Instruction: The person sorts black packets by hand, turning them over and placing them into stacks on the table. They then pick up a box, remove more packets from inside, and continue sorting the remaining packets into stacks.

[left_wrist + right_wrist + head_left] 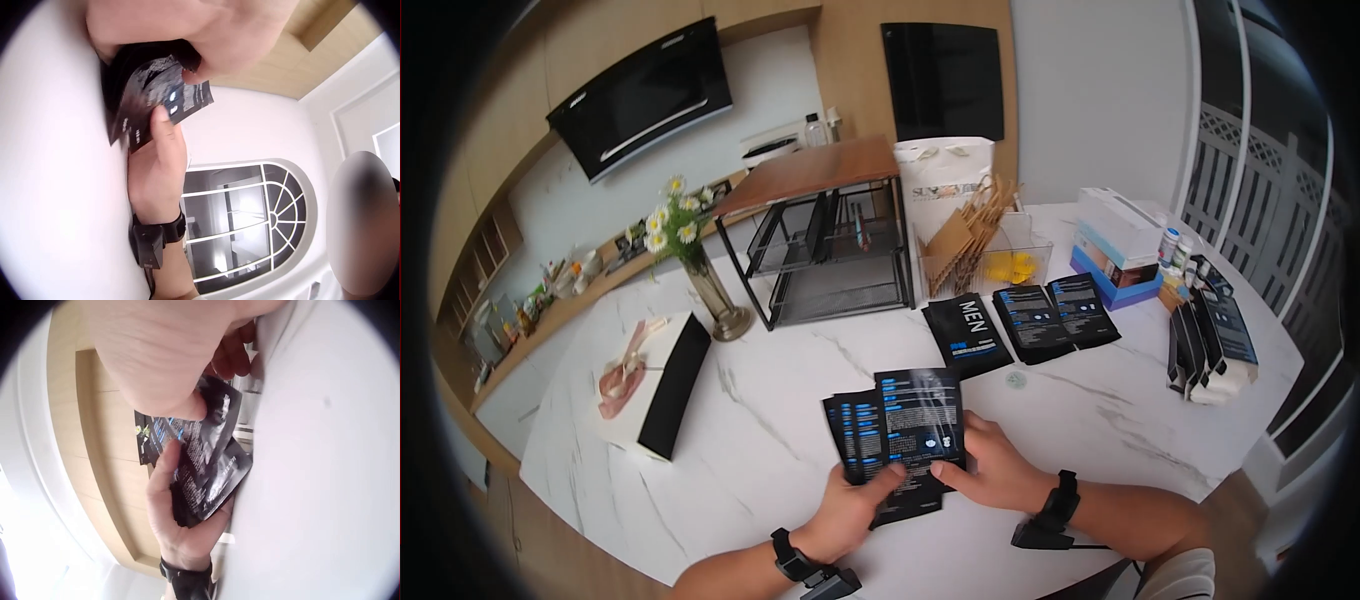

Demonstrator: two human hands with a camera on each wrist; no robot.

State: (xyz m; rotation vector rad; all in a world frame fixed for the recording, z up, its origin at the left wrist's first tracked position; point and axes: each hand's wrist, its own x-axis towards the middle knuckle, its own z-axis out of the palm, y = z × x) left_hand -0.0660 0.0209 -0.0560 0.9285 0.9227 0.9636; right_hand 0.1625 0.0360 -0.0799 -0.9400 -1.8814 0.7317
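Holding the black packets (920,425) over the worktop (750,460), you pinch them with your left hand (845,515) and right hand (1000,472), close together. Lining them up seems your step; moving one next needs gentle thumbs.

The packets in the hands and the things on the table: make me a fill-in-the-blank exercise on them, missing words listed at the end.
The left hand and the right hand hold packets whose main color is ____.
In the head view, the vase stands on the ____ side of the rack.
The ribbon on the white box is ____.
The big word on the leftmost packet lying on the table is ____.
Missing words: black; left; pink; MEN.
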